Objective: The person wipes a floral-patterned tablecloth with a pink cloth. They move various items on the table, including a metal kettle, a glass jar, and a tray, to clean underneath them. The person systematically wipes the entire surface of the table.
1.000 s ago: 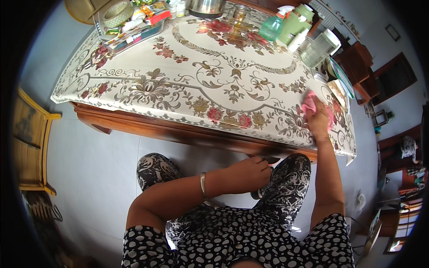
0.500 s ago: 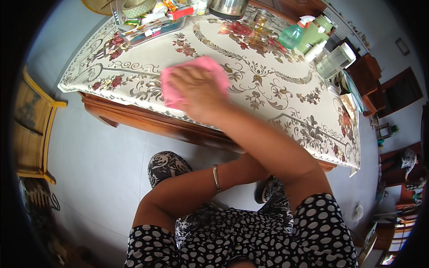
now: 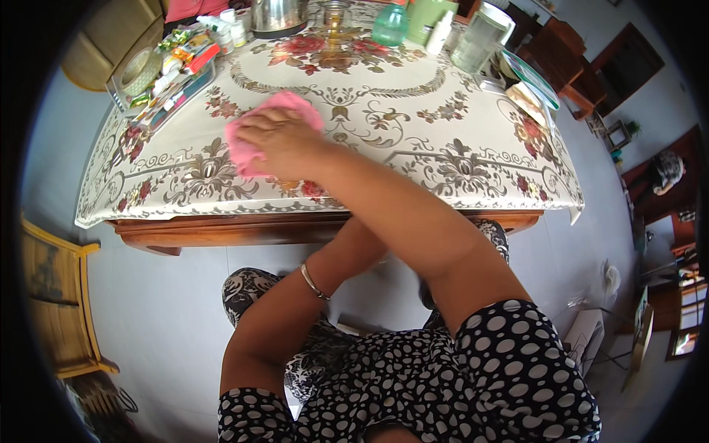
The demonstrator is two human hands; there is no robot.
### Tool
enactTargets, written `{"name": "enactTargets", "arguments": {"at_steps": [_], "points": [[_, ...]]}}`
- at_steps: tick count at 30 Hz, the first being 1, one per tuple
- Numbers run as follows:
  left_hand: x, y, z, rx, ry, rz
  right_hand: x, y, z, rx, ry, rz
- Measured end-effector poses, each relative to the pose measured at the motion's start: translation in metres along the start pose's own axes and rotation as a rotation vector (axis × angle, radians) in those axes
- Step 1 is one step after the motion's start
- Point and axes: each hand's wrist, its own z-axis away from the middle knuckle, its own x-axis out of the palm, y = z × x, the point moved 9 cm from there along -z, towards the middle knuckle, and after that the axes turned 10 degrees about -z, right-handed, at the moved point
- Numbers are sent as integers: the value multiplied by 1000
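A: Cloths?
B: Qty 1: pink cloth (image 3: 301,109), on floral tablecloth (image 3: 399,159), nr. edge, L of ctr. (mostly under R hand (image 3: 284,144)).
A: Hands?
B: R hand: palm down, fingers laid out over cloth, not clenched. L hand: hidden behind R forearm (image 3: 399,199), can't tell its state; 1 silver bracelet (image 3: 313,282) that wrist.
A: Others?
B: 1 clear plastic tray (image 3: 193,90), sundries in, at L; 1 steel pot (image 3: 279,16), far side; 1 teal bottle (image 3: 390,28), 1 white bottle (image 3: 440,33), 1 clear pitcher (image 3: 476,44), far R.
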Motion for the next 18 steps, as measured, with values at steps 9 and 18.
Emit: {"name": "enactTargets", "arguments": {"at_steps": [9, 18], "points": [[38, 3, 18, 185, -270, -567, -151, 84, 202, 306, 125, 189], [53, -6, 27, 170, -283, -603, -308, 175, 439, 668, 388, 462]]}}
